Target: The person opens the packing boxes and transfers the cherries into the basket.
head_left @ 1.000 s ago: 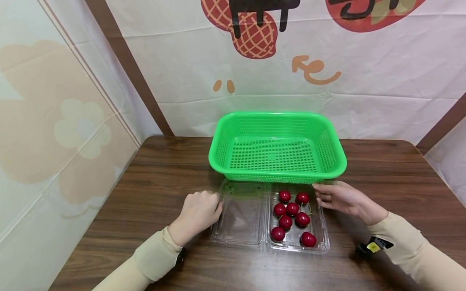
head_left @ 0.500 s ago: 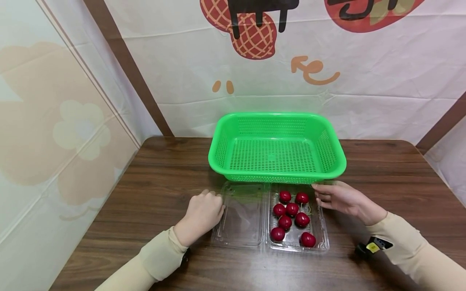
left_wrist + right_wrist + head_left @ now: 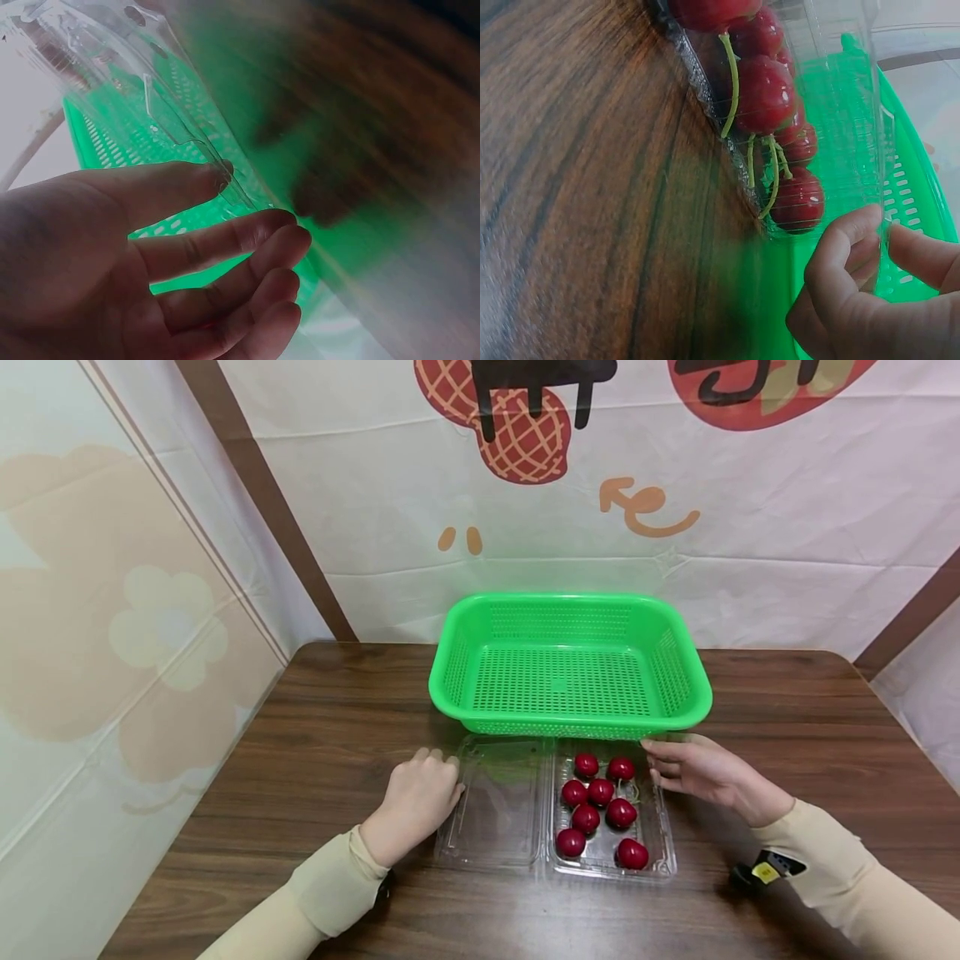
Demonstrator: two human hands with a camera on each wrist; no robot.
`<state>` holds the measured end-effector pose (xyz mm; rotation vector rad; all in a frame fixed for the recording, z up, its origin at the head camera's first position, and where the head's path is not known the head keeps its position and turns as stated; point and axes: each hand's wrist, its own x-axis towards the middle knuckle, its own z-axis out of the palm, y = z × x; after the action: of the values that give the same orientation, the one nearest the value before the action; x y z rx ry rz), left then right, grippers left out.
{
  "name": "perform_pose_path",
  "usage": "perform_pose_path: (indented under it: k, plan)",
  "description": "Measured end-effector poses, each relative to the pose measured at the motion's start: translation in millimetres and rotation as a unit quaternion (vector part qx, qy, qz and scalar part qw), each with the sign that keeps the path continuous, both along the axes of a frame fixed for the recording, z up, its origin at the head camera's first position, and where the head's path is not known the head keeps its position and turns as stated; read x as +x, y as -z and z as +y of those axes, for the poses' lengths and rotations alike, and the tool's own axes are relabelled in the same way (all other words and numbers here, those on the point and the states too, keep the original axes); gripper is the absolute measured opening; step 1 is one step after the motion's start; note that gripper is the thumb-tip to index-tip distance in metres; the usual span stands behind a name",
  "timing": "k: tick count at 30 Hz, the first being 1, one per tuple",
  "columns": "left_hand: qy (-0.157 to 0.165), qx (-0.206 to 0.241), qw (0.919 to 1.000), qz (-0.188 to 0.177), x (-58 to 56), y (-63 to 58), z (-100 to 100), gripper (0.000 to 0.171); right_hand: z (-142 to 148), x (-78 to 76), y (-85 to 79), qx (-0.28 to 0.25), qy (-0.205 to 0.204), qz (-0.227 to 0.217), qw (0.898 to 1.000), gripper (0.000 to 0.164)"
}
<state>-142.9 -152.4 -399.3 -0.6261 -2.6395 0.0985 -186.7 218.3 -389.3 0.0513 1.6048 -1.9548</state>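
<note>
A clear plastic clamshell box lies unfolded on the table, its lid [image 3: 497, 806] on the left and its base [image 3: 656, 860] on the right. Several red cherries [image 3: 600, 792] with green stems sit in the base. My left hand [image 3: 417, 802] is at the lid's left edge; the left wrist view has that thin edge between thumb and index finger. At the base's far right corner, my right hand [image 3: 712, 777] pinches the rim between thumb and index finger, as the right wrist view shows, with the cherries [image 3: 765, 94] just beside it.
A green plastic basket [image 3: 570, 720] with perforated walls and floor stands directly behind the box, with nothing in it. The brown wooden table [image 3: 360, 710] reaches back to a white printed cloth [image 3: 360, 485]. Another cloth panel borders the left side.
My left hand has shifted slightly to the right along the lid's left side. The right hand, box, cherries and basket stay essentially in place.
</note>
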Motion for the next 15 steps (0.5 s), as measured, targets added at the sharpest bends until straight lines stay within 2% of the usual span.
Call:
perform_pose_path:
  k: [9, 15]
  plan:
    - [-0.011, 0.005, 0.9999, -0.006, -0.6, -2.3, 1.4, 0.027, -1.6, 3.4, 1.4, 0.003, 0.022, -0.007, 1.000, 0.007]
    - [0.022, 0.050, 0.9985, -0.006, -2.5, -5.8, 4.5, 0.027, -3.3, 9.5, 0.9, 0.049, 0.033, 0.027, 0.998, 0.021]
